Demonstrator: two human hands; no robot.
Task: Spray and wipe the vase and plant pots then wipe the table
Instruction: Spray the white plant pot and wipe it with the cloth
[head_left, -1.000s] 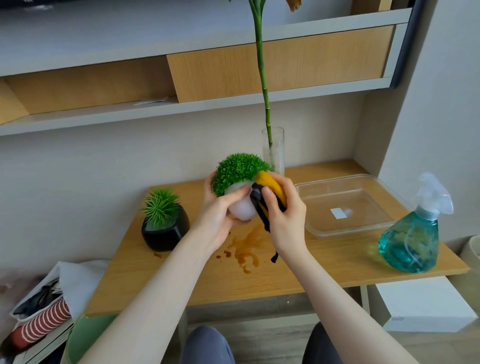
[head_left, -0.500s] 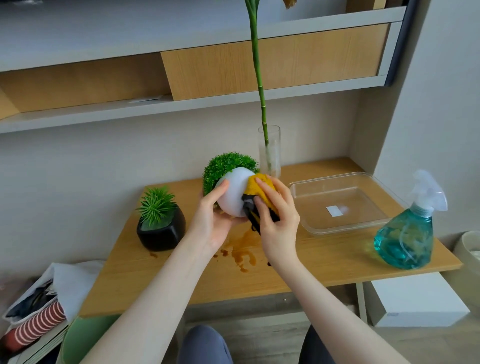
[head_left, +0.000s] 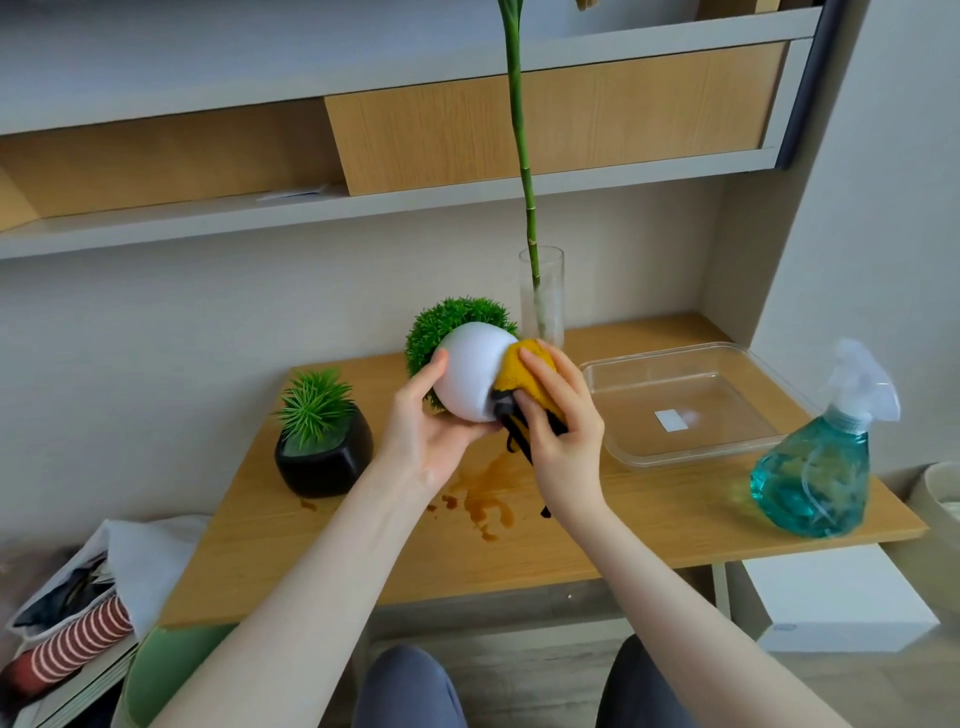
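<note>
A: Far left?
B: Black pot (head_left: 323, 457) on table (head_left: 623, 525). Then left hand (head_left: 428, 431) — fingers curled under white pot (head_left: 474, 378), held tilted above a brown spill (head_left: 485, 501).
A: Right?
B: Right hand (head_left: 558, 423) presses yellow cloth (head_left: 522, 371) to pot — vase (head_left: 542, 296) behind, spray btl (head_left: 818, 467) far right.
</note>
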